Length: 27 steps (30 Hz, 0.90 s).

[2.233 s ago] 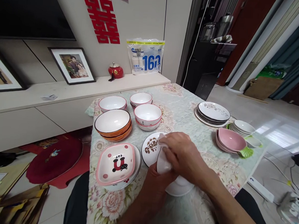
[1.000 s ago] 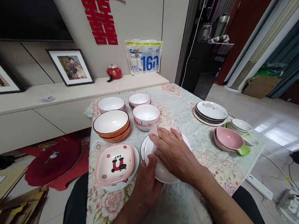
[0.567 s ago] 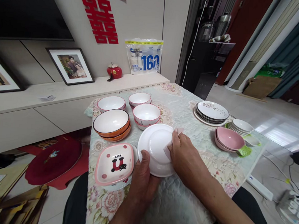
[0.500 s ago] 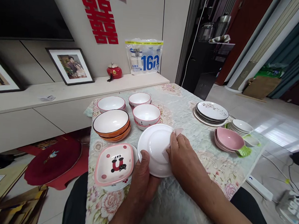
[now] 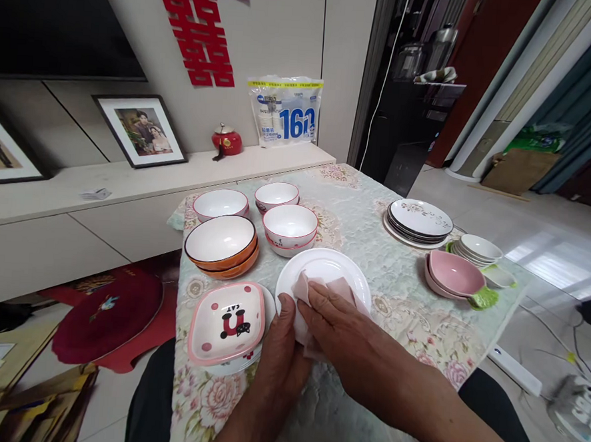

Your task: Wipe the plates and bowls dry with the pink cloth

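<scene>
I see a maroon cushion (image 5: pixel 112 320) at the lower left of the frame. Next, left of centre, a square cat dish (image 5: pixel 226 320) sits on another dish and crowds the near side of the left hand (image 5: pixel 282 347); 2 stacked orange bowls (image 5: pixel 221 243) stand above it, red-rimmed bowls (image 5: pixel 290 224) beyond. That left hand, lower centre, is clamped on a white plate (image 5: pixel 288 272) mid-frame, thumb over its rim. My right hand (image 5: pixel 336 325) lies across a pink cloth (image 5: pixel 342 289) on this plate, fingers together; I can't tell whether they pinch the cloth, and they hide much of the plate. At the right, well apart, stand a plate stack (image 5: pixel 420 218), small white bowls (image 5: pixel 480 248) and 2 nested pink bowls (image 5: pixel 455 274)
</scene>
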Tool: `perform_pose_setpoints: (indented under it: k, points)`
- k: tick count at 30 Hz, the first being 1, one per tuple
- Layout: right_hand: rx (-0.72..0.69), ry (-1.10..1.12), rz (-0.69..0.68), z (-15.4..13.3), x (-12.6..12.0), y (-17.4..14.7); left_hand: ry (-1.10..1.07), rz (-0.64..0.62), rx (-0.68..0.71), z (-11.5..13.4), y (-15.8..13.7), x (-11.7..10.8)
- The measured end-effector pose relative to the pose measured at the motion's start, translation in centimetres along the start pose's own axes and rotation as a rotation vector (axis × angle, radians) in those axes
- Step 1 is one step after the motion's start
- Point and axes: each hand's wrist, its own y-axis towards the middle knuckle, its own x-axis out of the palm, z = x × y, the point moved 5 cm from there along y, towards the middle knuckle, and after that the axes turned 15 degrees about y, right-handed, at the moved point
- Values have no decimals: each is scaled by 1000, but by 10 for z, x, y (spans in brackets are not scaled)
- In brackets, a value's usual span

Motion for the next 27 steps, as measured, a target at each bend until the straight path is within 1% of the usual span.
perform_pose_setpoints:
  k: [3, 5, 7, 10, 13, 16, 18, 20, 24, 25, 27]
  points:
    - [-5, 37, -21, -10, -2, -7, 0, 32, -5, 3, 1, -3]
    - [14, 58, -41, -11, 1, -4, -5, 36, -32, 3, 2, -3]
    - [48, 81, -44, -6, 4, 4, -13, 29, -60, 3, 1, -2]
    - [82, 101, -9, 10, 8, 17, -1, -29, -42, 1, -1, 3]
    - [143, 66, 121, 37, 3, 23, 56, -103, 21, -2, -3, 8]
    - [268, 32, 237, 62, -5, 21, 117, -102, 86, -2, -5, 10]
    - [364, 18, 261, 71, -9, 18, 139, -90, 112, 0, -5, 10]
    - [479, -26, 231, 73, -10, 14, 150, -63, 126, 3, -4, 9]
    - [736, -140, 48, 66, -9, 4, 140, -11, 165, 11, -3, 8]
    - [771, -142, 1, 64, -11, 1, 130, 3, 179, 13, -3, 8]
    - [794, -125, -62, 66, -17, -5, 112, 45, 203, 16, -3, 6]
